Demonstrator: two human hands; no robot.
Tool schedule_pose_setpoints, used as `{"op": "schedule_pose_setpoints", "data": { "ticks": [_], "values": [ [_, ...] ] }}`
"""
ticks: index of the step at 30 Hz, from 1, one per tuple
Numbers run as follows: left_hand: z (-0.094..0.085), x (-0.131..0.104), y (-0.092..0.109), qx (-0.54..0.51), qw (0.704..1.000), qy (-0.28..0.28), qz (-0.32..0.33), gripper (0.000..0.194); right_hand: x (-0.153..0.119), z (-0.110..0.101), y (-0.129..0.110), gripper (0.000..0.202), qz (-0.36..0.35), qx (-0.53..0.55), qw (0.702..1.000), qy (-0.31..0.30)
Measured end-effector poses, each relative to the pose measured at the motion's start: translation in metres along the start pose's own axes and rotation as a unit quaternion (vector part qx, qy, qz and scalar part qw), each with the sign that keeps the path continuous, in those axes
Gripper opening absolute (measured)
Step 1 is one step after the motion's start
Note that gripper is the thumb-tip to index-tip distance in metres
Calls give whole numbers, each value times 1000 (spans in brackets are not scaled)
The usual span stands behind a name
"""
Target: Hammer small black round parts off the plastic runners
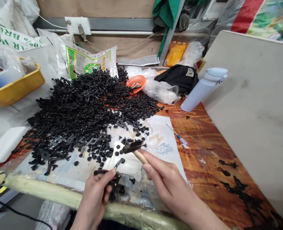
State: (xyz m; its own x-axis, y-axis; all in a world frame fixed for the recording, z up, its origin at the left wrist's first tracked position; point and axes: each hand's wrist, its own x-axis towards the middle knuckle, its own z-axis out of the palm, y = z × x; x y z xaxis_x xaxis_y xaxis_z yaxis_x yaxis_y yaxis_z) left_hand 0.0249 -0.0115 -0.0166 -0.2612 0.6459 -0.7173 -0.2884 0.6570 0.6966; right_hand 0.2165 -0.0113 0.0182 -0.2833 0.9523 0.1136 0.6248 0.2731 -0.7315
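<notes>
The left hand pinches a small black plastic assembly between thumb and fingers at the near edge of the table, its round feet hanging below the fingertips. The right hand is closed around the pale wooden handle of a small tool, whose dark flat head points left and sits just above and beyond the held assembly, not touching it.

Both hands work over a glossy patterned sheet spread on the wooden table. Loose black round caps lie scattered on the sheet just beyond the hands. Farther off and to the left rises a large heap of black plastic strips, filling the middle of the table.

On the far left stands a yellow tub, with a white flat box nearer. Behind the heap lean a printed bag and a small orange bowl. To the right lie a black pouch, a white bottle tipped on its side, and a blue-tipped pen. A grey board covers the right side.
</notes>
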Motion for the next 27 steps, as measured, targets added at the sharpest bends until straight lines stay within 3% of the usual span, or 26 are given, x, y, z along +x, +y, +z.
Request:
{"op": "schedule_pose_setpoints", "data": {
  "ticks": [5, 10, 14, 16, 20, 22, 27],
  "values": [
    [0, 1, -1, 5, 1000, 1, -2, 34, -1, 5, 4, 40, 22, -59, 996, -64],
    [0, 1, -1, 12, 1000, -2, 2, 36, -3, 6, 2, 41, 25, -13, 999, -39],
    [0, 0, 0, 21, 1000, -20, -3, 40, 2, 5, 5, 37, 65, -13, 995, -78],
    [0, -2, -1, 38, 999, -36, 5, 41, 5, 1, 10, 31, 82, 34, 994, -69],
    [-5, -8, 0, 86, 990, -16, 107, 41, 6, -8, 21, 27, 109, 125, 986, -15],
    [-11, -12, 3, 110, 978, -4, 176, 39, 3, -9, 24, 27, 118, 129, 984, -17],
    [-26, -18, 16, 196, 898, 38, 392, 26, 9, -2, 16, 26, 96, 74, 992, -37]
  ]
}}
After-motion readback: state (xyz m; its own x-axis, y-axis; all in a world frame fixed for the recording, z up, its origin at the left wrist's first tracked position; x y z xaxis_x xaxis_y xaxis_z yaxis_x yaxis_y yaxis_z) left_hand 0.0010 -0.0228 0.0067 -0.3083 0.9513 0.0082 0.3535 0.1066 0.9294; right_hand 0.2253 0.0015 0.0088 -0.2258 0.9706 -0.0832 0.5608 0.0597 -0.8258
